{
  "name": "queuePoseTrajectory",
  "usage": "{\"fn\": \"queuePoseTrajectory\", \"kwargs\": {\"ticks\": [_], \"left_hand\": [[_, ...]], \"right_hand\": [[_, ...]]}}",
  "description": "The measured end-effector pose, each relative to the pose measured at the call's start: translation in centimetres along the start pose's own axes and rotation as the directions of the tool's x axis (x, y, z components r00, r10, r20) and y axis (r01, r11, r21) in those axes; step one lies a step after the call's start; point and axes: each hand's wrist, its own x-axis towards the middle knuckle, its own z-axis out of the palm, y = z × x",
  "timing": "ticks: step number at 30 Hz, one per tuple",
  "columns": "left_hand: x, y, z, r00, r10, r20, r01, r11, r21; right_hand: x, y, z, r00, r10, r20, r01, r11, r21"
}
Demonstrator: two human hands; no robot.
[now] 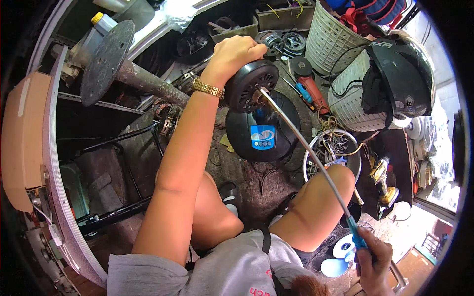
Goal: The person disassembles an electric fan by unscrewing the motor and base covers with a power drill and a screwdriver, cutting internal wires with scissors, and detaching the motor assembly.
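Note:
A black fan motor head (242, 96) stands over its round black base (237, 135), which carries a blue button panel (262, 137). My left hand (238, 52) is closed over the top and back of the motor head, its fingertips partly hidden. In my right hand (374, 256), at the lower right, is the blue handle of a long screwdriver (311, 154). The steel shaft slants up to the left, and its tip meets the front centre of the motor head near the brownish hub part. Whether the tip sits in a screw cannot be seen.
Right of the base lie a red angle grinder (314, 91) and a metal bowl of small parts (356, 163). A yellow drill (382, 182), a helmet (397, 81) and white baskets (328, 42) stand further right. At left is a metal post with a round plate (109, 64).

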Motion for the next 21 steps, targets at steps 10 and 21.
{"fn": "queuePoseTrajectory", "kwargs": {"ticks": [10,21], "left_hand": [[0.5,1.4,0.2,0.998,-0.050,0.042,0.048,0.997,0.066],[1.3,0.9,0.0,0.991,0.017,0.133,-0.036,0.990,0.137]], "right_hand": [[-0.3,0.7,-1.4,0.949,-0.224,-0.220,0.188,0.967,-0.173],[0.7,-1.1,-0.8,0.952,0.294,0.088,-0.258,0.609,0.750]]}}
